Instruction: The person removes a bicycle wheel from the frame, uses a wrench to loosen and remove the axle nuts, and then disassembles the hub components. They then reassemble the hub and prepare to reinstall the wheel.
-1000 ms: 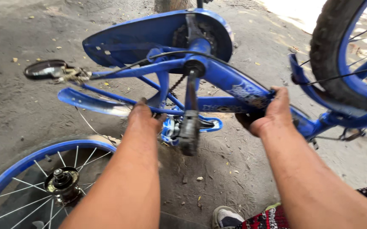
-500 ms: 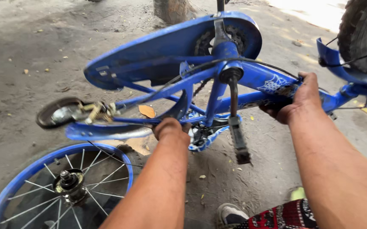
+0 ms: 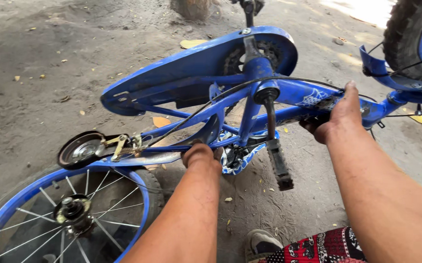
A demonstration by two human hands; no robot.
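We have a small blue bicycle frame (image 3: 289, 95) lying inverted and tilted on the ground, cranks up, so its underside and drivetrain face us. Our left hand (image 3: 202, 155) is clenched around a lower stay near the seat area, and our right hand (image 3: 337, 113) wraps the main tube toward the front fork; the two grips seem spaced to steady or turn the frame. A black pedal (image 3: 279, 168) hangs down between our arms, and the blue chain guard (image 3: 181, 68) sits on the far side. A loose blue wheel (image 3: 69, 214) lies flat at lower left, beside a small training wheel (image 3: 82, 150). Below is packed grey dirt (image 3: 35, 87) strewn with dry leaves, outdoors, with sunlight at upper right
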